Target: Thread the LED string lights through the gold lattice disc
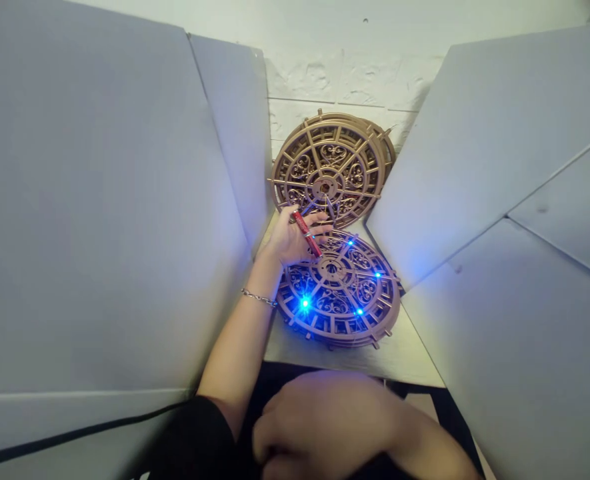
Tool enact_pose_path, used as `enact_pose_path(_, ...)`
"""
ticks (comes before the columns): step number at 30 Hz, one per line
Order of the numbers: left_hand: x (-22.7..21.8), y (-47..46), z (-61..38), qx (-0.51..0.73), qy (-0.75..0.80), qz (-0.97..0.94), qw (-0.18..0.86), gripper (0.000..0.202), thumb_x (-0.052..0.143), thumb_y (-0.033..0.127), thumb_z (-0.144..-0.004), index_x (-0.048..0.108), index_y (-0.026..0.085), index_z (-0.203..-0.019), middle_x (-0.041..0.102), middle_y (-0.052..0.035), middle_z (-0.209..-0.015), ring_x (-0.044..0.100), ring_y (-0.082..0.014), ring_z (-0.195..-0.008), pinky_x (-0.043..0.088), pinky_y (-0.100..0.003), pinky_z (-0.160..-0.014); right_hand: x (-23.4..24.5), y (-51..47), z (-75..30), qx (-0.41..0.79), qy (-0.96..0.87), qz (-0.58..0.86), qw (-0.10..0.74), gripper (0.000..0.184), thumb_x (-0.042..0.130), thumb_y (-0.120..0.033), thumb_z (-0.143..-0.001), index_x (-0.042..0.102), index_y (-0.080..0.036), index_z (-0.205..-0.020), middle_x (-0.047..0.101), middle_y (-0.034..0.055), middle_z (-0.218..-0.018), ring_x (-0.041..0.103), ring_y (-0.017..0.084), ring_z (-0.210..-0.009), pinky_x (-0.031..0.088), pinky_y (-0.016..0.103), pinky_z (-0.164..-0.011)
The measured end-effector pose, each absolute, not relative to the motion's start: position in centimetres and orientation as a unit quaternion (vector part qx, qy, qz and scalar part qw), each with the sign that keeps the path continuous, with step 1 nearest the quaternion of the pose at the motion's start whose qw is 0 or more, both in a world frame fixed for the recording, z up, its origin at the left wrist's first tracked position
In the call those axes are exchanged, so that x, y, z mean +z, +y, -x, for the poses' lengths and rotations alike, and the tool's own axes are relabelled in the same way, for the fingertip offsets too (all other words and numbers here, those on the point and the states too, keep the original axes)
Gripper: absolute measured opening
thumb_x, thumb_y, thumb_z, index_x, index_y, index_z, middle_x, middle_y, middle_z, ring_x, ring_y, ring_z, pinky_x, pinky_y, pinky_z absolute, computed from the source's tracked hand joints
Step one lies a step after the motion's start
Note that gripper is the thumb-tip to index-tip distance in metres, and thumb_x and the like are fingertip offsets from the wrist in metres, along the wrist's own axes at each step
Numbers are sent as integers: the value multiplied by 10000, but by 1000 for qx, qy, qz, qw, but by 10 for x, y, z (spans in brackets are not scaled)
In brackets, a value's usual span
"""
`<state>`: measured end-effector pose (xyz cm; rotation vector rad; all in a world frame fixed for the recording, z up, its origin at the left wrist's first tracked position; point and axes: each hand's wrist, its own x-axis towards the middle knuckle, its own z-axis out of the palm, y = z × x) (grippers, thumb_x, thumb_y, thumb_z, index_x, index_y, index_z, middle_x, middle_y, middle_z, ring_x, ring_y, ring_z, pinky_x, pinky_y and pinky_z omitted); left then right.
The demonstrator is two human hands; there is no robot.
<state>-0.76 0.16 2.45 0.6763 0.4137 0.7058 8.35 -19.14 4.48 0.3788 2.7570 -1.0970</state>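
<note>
My left hand (295, 240), a chain bracelet on its wrist, reaches over the left rim of a round bronze-coloured openwork wheel (332, 267) lying on the board. Between thumb and fingers it grips a slim red cylinder with a silver band (307, 233); its exact kind is unclear. Several blue lights (305, 304) shine around the wheel, the brightest at its lower left. Thin wires run near the wheel's hub. Close to the camera my right hand (325, 423) is curled into a fist, slightly blurred. Whatever its fingers hold, if anything, is hidden.
Behind stands a stack of similar bronze wheels (327, 167) leaning toward a white brick-patterned wall (319, 73). Pale panels (125, 200) rise on the left, and others (515, 167) on the right. A black cable (85, 427) crosses at the lower left. Beneath the wheel is a pale board (405, 353).
</note>
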Motion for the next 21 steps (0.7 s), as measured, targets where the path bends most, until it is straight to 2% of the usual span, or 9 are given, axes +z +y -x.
enact_pose_path(2, 24, 1, 8, 328, 197, -317, 868, 537, 239, 530, -781, 612, 152, -862, 664, -91, -800, 601, -168, -630, 437, -304, -582, 72, -168, -113, -356, 916, -185, 5, 250, 427, -315, -812, 637, -193, -869, 674, 7, -825, 597, 109, -710, 434, 217, -607)
enact_pose_path(5, 22, 2, 8, 333, 193, -311, 869, 522, 242, 521, -791, 605, 152, -862, 659, -79, -771, 595, -163, -624, 433, -297, -575, 95, -143, -150, -306, 888, -313, -144, 214, 445, -276, -826, 638, -198, -877, 664, 13, -822, 590, 108, -746, 441, 233, -684)
enact_pose_path(8, 20, 4, 8, 335, 172, -314, 872, 522, 248, 530, -789, 601, 158, -882, 659, -78, -799, 592, -166, -628, 438, -310, -580, 84, -112, -167, -184, 814, -458, -305, 185, 488, -304, -808, 640, -218, -870, 656, 18, -851, 586, 136, -770, 451, 284, -707)
enact_pose_path(11, 19, 4, 6, 377, 163, -311, 857, 522, 245, 532, -789, 599, 155, -865, 657, -73, -815, 591, -163, -631, 443, -314, -580, 54, -77, -166, -90, 783, -476, -389, 188, 508, -311, -801, 642, -206, -881, 641, 40, -902, 578, 166, -852, 456, 332, -763)
enact_pose_path(13, 19, 5, 5, 411, 173, -301, 843, 542, 244, 545, -783, 599, 141, -850, 655, -76, -795, 589, -156, -626, 445, -304, -577, 34, -60, -163, -46, 791, -460, -400, 196, 505, -290, -806, 642, -206, -917, 628, 50, -920, 569, 173, -889, 450, 352, -808)
enact_pose_path(18, 17, 6, 2, 433, 231, -287, 823, 627, 262, 641, -731, 597, 130, -876, 646, -104, -742, 601, -186, -683, 453, -303, -578, 11, -46, -160, 11, 808, -463, -363, 218, 489, -273, -816, 635, -199, -958, 611, 68, -931, 568, 183, -876, 453, 355, -799)
enact_pose_path(21, 16, 7, 0, 437, 276, -284, 808, 587, 305, 681, -691, 575, 161, -731, 625, -105, -664, 602, -204, -682, 456, -313, -568, 7, -45, -162, 0, 810, -469, -351, 208, 473, -269, -820, 639, -208, -929, 608, 69, -950, 560, 190, -899, 447, 356, -816)
